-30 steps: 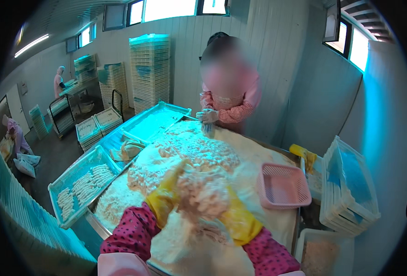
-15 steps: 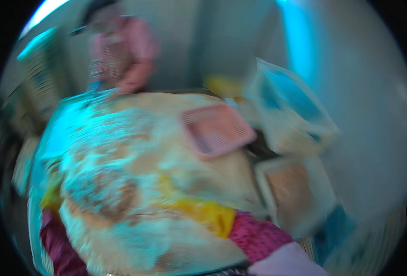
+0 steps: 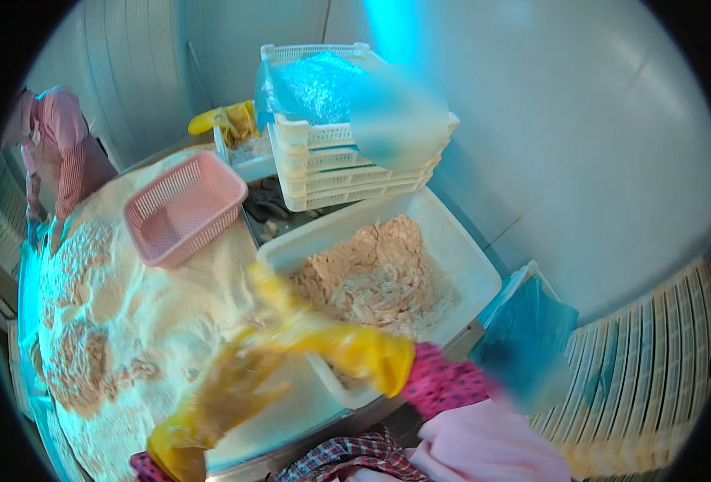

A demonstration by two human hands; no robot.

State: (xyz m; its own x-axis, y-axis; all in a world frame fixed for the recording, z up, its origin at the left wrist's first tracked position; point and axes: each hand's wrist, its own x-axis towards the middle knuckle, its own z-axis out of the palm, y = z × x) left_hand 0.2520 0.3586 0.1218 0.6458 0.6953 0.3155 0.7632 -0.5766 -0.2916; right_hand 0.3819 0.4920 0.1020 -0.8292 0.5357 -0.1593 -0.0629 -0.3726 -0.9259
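Raw meat (image 3: 395, 281): loose pale pieces, in white tub (image 3: 469, 277); probably soft, slippery, heavy in bulk, best scooped from beneath.
Grip: right hand (image 3: 323, 336) at tub's near-left side, left hand (image 3: 219, 394) above white powder (image 3: 142, 321); both blurred, fingers spread wide, nothing visibly held.
Basket (image 3: 207, 233): pink, on powder.
Crates (image 3: 315, 181): white, stacked behind tub.

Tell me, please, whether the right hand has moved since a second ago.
Yes: the right hand has moved rightward, toward the white tub, and now overlaps its left rim in view.
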